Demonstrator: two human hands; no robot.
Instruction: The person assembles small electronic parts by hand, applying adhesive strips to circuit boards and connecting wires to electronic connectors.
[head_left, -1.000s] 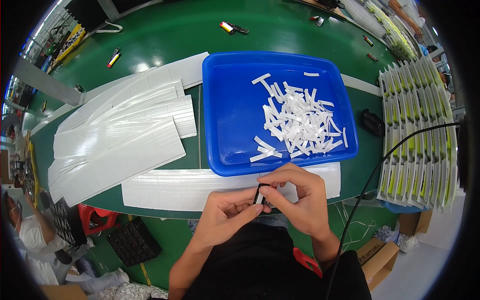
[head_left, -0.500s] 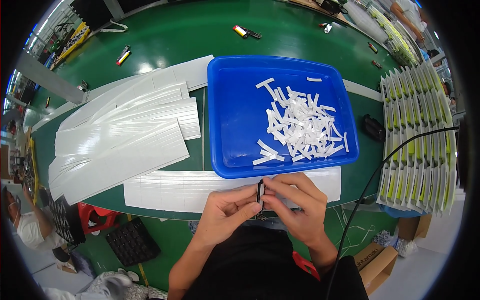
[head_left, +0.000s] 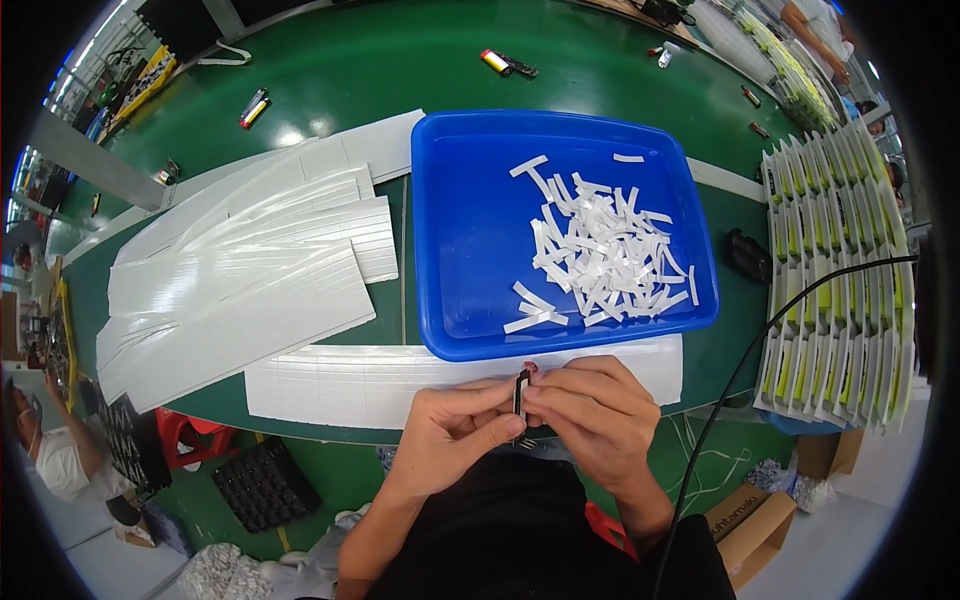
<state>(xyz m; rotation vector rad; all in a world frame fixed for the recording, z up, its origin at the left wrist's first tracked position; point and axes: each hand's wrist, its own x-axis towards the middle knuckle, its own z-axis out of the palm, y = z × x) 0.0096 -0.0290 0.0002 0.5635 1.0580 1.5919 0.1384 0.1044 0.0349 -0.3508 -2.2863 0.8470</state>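
Note:
A small narrow black part with a pale strip along its side stands upright between my hands. Thin pins stick out at its lower end and something reddish shows at its top. My left hand pinches it between thumb and fingers from the left. From the right, my right hand has its thumb and fingertips closed on the same part. Both hands are just in front of a blue tray, which holds a heap of white paper-like strips. Beneath the hands lies a long white sheet with faint cut lines.
Several glossy white sheets overlap at the left. Stacked white-and-green trays stand at the right, with a black cable running in front. A dark object sits beside the blue tray. Small electronic assemblies lie on the far green surface.
My hands have come slightly toward me, and a reddish bit now shows at the part's top. The small assemblies on the far green surface have shifted right.

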